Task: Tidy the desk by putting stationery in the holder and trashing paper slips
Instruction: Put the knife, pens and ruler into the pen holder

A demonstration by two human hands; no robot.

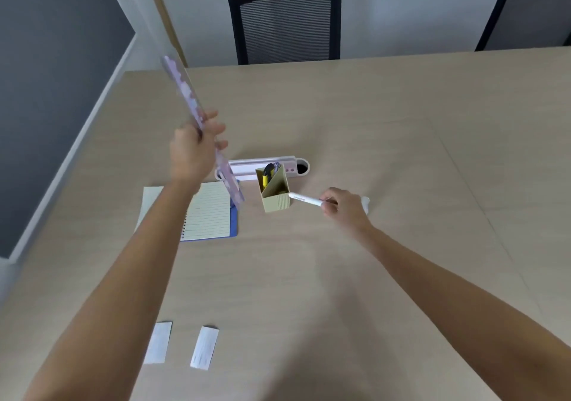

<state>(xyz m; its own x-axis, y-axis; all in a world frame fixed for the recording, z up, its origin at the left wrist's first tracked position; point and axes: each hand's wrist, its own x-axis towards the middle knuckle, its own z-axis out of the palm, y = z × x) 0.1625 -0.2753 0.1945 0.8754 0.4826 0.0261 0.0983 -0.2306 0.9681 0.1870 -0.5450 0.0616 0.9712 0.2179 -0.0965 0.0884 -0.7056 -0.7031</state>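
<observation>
While both hands were up, holder [275,191] sat between them on desk [370,128].
left hand [193,150]: closed on ruler [197,122], tilted, above notebook [207,212]
right hand [341,207]: pinching pen [306,199], tip touching holder
paper slips [204,347]: near edge, untouched
room: two chairs [285,23] opposite

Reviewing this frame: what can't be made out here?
All in the head view:
- Print on the two paper slips: too small and blurred.
- Lettering on the pen in the right hand: too small.
- Ruler markings: motion blur; the left hand covers its middle.
- Holder contents: only a yellow tool shows; its walls hide the rest.
- Notebook's left part: behind the left forearm.
</observation>
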